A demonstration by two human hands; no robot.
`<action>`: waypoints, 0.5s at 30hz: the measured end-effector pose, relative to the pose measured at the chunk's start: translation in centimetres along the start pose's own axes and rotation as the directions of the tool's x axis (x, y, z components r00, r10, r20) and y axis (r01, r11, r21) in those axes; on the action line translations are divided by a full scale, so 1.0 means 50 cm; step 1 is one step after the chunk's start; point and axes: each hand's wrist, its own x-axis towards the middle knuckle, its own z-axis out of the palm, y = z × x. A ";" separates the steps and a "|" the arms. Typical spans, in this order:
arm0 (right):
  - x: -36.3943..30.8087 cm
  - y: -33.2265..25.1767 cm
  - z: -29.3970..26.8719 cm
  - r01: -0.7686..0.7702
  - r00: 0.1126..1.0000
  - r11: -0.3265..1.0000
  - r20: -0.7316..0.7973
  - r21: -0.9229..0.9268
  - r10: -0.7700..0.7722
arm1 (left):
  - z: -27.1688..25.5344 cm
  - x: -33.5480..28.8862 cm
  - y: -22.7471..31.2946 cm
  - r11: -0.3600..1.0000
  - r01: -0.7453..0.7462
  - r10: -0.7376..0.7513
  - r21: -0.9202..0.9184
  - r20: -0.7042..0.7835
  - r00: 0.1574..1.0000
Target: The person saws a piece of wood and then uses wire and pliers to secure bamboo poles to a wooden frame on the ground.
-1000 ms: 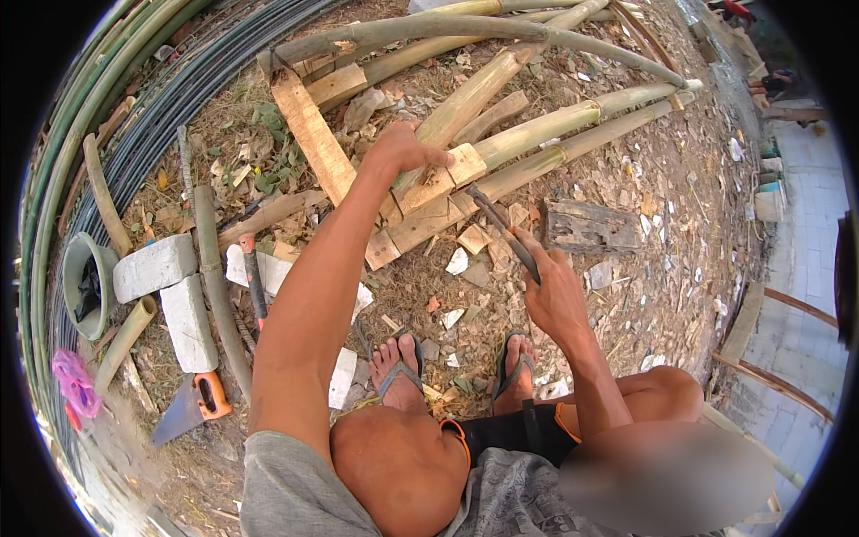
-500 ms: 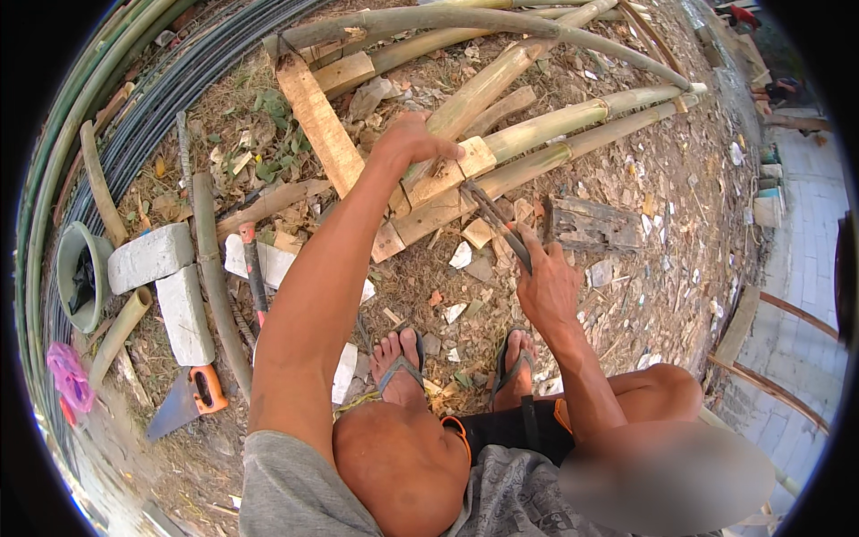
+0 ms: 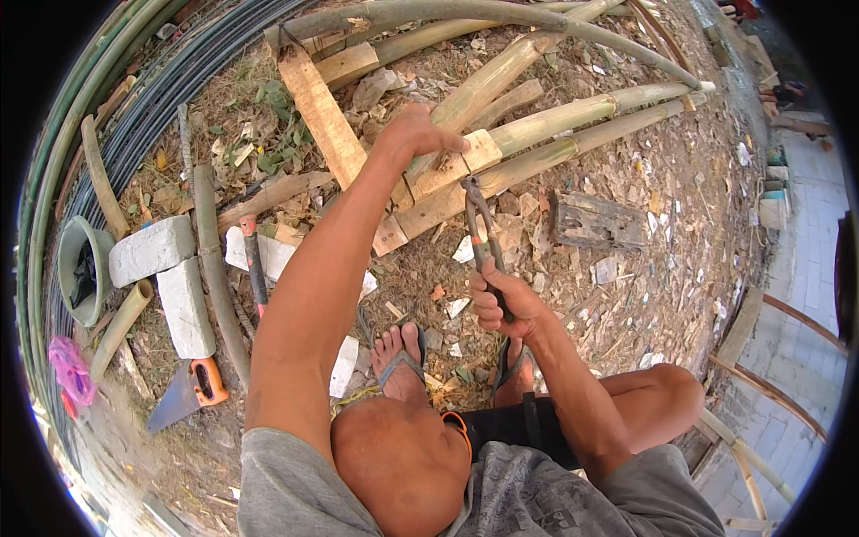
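Observation:
My right hand is wrapped round the handles of a pair of pincers, which have dark metal jaws and worn orange-and-black grips. Their jaws meet a thin dark wire at the edge of a short pale wooden board. My left hand presses down on this joint with its thumb along the board; its other fingers are mostly hidden on the far side. Beside that hand, a thick bamboo pole runs away to the upper right. A longer plank joins the frame at the left.
Left of my feet lie a handsaw with an orange handle, a hammer-like tool's red-and-black handle, white blocks and a green bucket. A weathered wood block sits to the right. Long rods curve along the far left.
My right hand has come nearer to me and leftward, turning the pincers from a slant to almost straight up and down. My left hand keeps its place on the joint.

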 end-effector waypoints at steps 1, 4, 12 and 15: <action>-0.001 0.006 0.010 -0.026 0.994 0.980 0.108 0.197 0.005 | 0.002 0.003 -0.002 1.000 -0.010 0.010 -0.015 0.005 1.000; 0.014 0.028 -0.002 0.078 0.997 0.996 -0.006 0.049 -0.078 | 0.014 0.012 -0.002 1.000 -0.012 0.012 0.000 -0.035 0.999; -0.045 0.017 -0.007 -0.395 0.773 0.741 0.633 0.543 -0.052 | 0.010 0.015 -0.014 1.000 -0.028 0.028 0.014 0.035 0.999; -0.061 0.016 0.065 0.087 0.904 0.964 0.425 -0.251 0.029 | -0.002 -0.005 -0.029 0.993 -0.090 0.106 0.075 -0.250 0.962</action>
